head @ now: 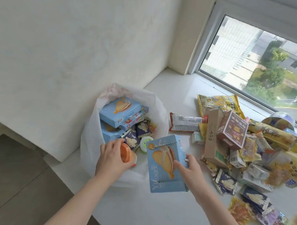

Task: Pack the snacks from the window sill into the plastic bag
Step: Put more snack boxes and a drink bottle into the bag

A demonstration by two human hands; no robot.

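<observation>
Here, with my right hand [190, 168] gripping the blue box [165, 163] at mid-frame beside the plastic bag [92, 133] and my left hand [113, 157] clutching an orange snack [125, 151] over its mouth, I'd drop both flat.

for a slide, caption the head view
Left hand holds an orange snack, right hand a blue box, over the plastic bag.
</observation>
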